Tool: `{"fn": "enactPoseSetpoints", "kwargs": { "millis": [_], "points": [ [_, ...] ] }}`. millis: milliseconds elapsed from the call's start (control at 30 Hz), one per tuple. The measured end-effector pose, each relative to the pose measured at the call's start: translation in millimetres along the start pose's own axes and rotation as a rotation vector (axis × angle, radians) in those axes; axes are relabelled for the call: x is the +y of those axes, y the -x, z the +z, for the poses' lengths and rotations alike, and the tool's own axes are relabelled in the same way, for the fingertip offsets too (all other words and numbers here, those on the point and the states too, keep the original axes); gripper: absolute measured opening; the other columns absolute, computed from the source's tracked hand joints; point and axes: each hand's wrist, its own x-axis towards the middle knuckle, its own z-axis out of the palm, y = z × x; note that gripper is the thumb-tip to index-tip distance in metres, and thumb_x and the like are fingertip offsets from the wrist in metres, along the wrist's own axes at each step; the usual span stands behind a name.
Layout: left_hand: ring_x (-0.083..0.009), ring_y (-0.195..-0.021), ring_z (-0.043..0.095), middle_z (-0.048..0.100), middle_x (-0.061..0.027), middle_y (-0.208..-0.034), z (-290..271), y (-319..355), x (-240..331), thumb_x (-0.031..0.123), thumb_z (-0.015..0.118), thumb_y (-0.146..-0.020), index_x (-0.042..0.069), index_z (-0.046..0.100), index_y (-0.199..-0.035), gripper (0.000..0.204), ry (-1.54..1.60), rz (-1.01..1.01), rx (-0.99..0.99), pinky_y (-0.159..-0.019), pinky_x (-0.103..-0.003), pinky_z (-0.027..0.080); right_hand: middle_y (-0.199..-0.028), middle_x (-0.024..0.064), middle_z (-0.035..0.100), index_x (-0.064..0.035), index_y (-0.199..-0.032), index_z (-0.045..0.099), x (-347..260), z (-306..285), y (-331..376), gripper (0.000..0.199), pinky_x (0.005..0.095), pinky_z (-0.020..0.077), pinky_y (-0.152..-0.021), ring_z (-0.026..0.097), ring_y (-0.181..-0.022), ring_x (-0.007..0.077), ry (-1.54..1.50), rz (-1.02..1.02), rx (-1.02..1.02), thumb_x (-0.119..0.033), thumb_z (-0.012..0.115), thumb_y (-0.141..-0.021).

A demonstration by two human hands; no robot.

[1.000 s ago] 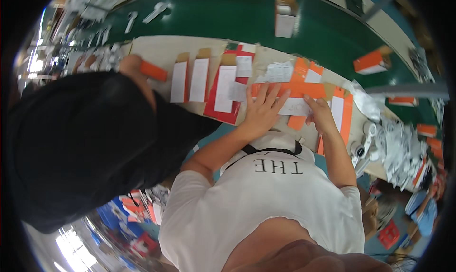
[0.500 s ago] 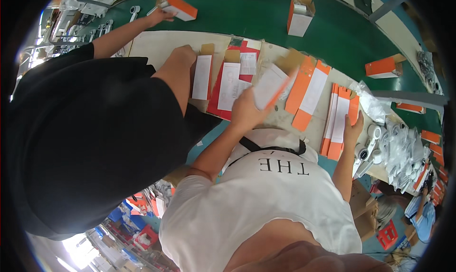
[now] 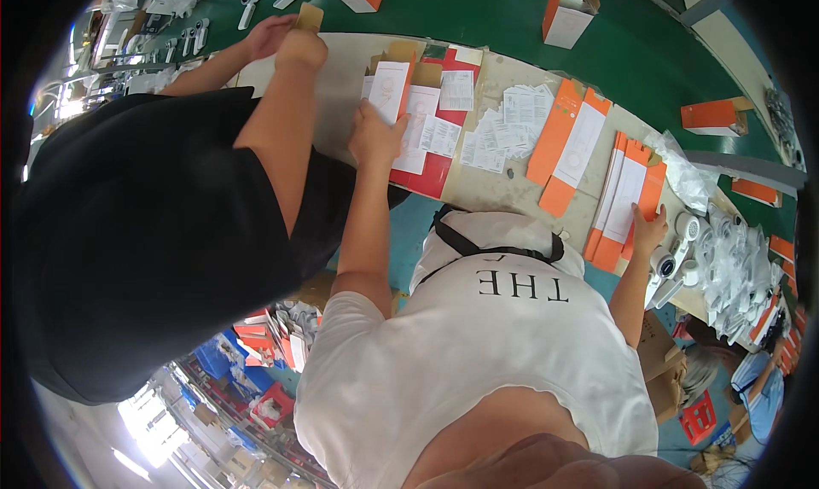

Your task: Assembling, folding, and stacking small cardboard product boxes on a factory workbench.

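At the left part of the worktable, my left hand (image 3: 375,136) grips the near end of a white-and-orange box (image 3: 393,90) with its brown flap up. That box overlaps another white box (image 3: 416,126) lying on a red sheet (image 3: 433,171). Over on the right, my right hand (image 3: 650,230) holds the edge of a flat orange-and-white carton (image 3: 630,190), thumb on top; its other fingers are partly hidden. The carton belongs to a small stack. Between my hands lie printed paper slips (image 3: 503,130) and more flat orange cartons (image 3: 570,143).
A person in black works close on my left, both hands at a brown-flapped box (image 3: 310,17). Beyond the table runs a green conveyor (image 3: 478,15) carrying open boxes (image 3: 570,15) and white handheld devices (image 3: 248,9). Bagged devices (image 3: 734,267) pile up at the right, beside a metal bar (image 3: 742,169).
My left hand has carried the box leftward and set it over the boxes by the red sheet. My right hand stays at the carton stack. The neighbour's hands have come together.
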Motion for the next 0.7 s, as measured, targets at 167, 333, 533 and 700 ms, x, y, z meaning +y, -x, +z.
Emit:
{"fn": "enactPoseSetpoints", "kwargs": {
  "millis": [167,333,533,700],
  "points": [
    [-0.0309,-0.113,0.046,0.045,-0.0170,-0.123,21.3,-26.5,-6.8,0.052,0.062,-0.070,0.003,0.031,-0.130,0.084,-0.181,-0.019,0.035,-0.089,-0.048,0.039,-0.099,0.0148,0.060,-0.0034,-0.116,0.053,50.8,8.0,-16.8,0.060,0.0321,0.0433,-0.081,0.056,-0.089,0.0218,-0.488,0.082,-0.048,-0.037,0.071,-0.069],
    [-0.0364,-0.118,0.039,0.045,-0.0166,-0.125,10.7,-1.2,13.6,0.042,0.059,-0.078,0.003,0.043,-0.123,0.062,-0.151,0.381,0.548,-0.095,-0.051,0.029,-0.089,0.0082,0.063,-0.0010,-0.095,0.064,50.9,-18.9,-17.5,0.027,0.0274,0.0440,-0.075,0.057,-0.080,0.0153,-0.477,-0.053,0.116,-0.023,0.062,-0.080],
    [-0.0206,-0.105,0.053,0.055,-0.0105,-0.115,33.7,58.7,82.8,0.009,0.065,-0.077,0.003,0.044,-0.123,0.051,1.084,0.548,-0.416,-0.089,-0.032,0.041,-0.092,0.0033,0.060,-0.0006,-0.099,0.057,-41.9,-90.3,11.5,0.019,0.0223,0.0423,-0.075,0.053,-0.083,0.0083,-0.914,-0.017,0.124,-0.015,0.054,-0.088],
    [-0.0188,-0.110,0.050,0.051,-0.0129,-0.121,27.7,126.3,166.0,0.013,0.062,-0.079,0.003,0.037,-0.128,0.056,1.332,0.760,-0.624,-0.088,-0.030,0.041,-0.107,0.0036,0.053,-0.0021,-0.117,0.046,-140.5,-83.9,59.6,0.031,0.0251,0.0380,-0.086,0.049,-0.096,0.0106,-1.146,-0.241,-0.371,-0.015,0.051,-0.089]
  ]
}}
